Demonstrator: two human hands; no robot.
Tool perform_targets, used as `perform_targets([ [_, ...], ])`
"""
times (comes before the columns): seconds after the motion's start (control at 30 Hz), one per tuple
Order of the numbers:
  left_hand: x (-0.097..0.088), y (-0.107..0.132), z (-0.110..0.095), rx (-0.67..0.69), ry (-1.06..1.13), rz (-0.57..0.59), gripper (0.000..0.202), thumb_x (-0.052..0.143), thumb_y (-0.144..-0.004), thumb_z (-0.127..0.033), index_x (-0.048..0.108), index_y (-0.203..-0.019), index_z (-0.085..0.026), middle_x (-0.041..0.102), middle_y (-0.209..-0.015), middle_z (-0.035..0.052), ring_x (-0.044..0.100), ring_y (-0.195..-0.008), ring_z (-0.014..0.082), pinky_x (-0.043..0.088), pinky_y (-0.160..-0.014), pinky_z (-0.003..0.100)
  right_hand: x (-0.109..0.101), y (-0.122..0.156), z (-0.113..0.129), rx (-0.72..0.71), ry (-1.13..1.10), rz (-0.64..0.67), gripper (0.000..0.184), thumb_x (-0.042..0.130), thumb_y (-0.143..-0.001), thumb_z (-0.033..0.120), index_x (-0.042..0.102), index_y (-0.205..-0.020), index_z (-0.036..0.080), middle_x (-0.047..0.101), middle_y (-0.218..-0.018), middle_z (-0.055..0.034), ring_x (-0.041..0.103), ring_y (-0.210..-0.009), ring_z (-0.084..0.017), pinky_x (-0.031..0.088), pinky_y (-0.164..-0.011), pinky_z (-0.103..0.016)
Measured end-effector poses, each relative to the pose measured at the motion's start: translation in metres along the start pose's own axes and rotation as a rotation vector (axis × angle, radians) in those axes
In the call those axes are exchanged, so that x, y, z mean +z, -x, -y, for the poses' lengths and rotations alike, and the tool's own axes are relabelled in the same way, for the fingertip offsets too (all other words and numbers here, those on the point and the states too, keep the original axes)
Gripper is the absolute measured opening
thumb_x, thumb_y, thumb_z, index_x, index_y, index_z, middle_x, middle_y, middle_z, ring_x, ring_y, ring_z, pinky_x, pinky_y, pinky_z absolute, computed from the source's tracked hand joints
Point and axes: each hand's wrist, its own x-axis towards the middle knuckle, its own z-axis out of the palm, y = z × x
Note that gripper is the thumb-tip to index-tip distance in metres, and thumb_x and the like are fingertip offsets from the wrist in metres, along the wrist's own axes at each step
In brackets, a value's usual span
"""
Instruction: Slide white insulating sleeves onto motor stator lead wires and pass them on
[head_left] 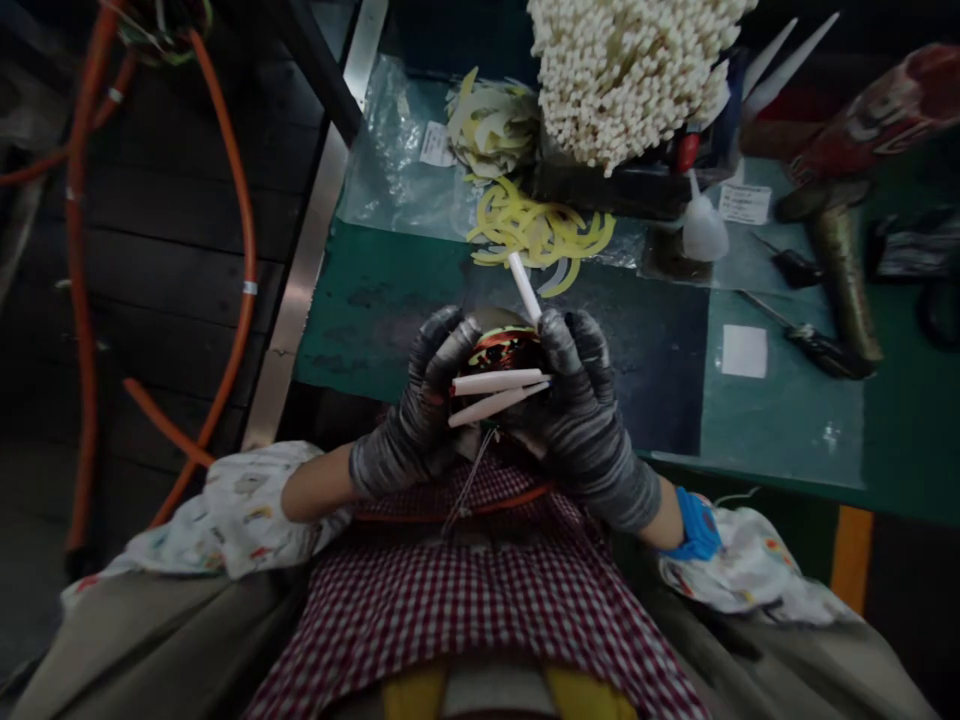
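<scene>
At the near edge of the green bench [390, 300], just above the lap, both gloved hands meet around a small round piece [504, 348] with dark, red and yellow markings. The left hand [420, 400] curls over its left side, its grip clenched on the piece with the fingers bent inward. The right hand [581, 400] wraps the other side, its grip likewise grasping the piece. Two white tubes [499, 381] lie side by side across the front of the piece, running from the right hand's fingers toward the left hand. A third white tube [524, 286] sticks up and away from the piece beside the right forefinger; which fingers pinch it I cannot tell. Thin wires [469, 480] hang from under the piece onto a checked apron [480, 590]. A blue wristband [697, 525] sits on the right wrist.

Beyond the hands lies a heap of yellow strips [540, 232], with a paler heap [491, 125] behind it on a clear plastic sheet [390, 170]. A dense bundle of white sticks [630, 70] stands at the far side. To the right, well apart from the hands, are a white paper square [744, 351] and a screwdriver [814, 345]. An orange cable [240, 260] loops over the dark floor to the left of the bench.
</scene>
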Motion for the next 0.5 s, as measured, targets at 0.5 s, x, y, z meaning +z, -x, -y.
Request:
perform_targets([
  [0.5,-0.003,-0.001,-0.018,0.017,0.159,-0.033,0.081,0.046,-0.12,-0.064,0.016,-0.188,-0.032,0.028,-0.191,0.0174,0.027,-0.18,0.0405,0.039,-0.145,0.063,-0.002,0.018,-0.008,-0.009,0.013,0.018,0.048,0.079,-0.103,0.064,0.081,-0.138,0.032,0.07,-0.162,-0.0123,0.05,-0.167,-0.041,0.046,-0.137,-0.07],
])
